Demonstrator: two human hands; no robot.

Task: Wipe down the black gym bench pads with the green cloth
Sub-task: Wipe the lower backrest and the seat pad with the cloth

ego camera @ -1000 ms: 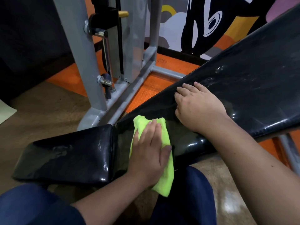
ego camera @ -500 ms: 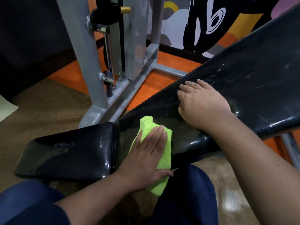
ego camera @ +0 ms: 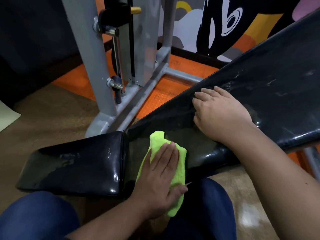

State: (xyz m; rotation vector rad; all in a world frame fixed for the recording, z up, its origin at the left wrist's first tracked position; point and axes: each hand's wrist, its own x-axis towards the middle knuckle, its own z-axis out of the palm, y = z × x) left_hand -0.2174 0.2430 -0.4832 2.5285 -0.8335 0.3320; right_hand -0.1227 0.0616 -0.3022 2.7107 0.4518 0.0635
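A folded green cloth (ego camera: pixel 176 156) lies on the low end of the long inclined black back pad (ego camera: pixel 270 78), close to the gap beside the small black seat pad (ego camera: pixel 74 163). My left hand (ego camera: pixel 161 181) presses flat on the cloth, fingers together and pointing up the pad, thumb hooked at the pad's near edge. My right hand (ego camera: pixel 218 115) rests palm down higher on the back pad, fingers curled over its far edge. Both pads shine with wet streaks.
A grey steel machine frame (ego camera: pixel 97 66) with a chrome pin and black bracket stands just beyond the pads, its base bar running along the orange floor mat (ego camera: pixel 161 94). My knees in dark blue trousers (ego camera: pixel 34 217) are below the pads. A painted wall is behind.
My left hand has slid the cloth down and left along the back pad toward the seat pad gap, rotating slightly. My right hand stays in place on the pad.
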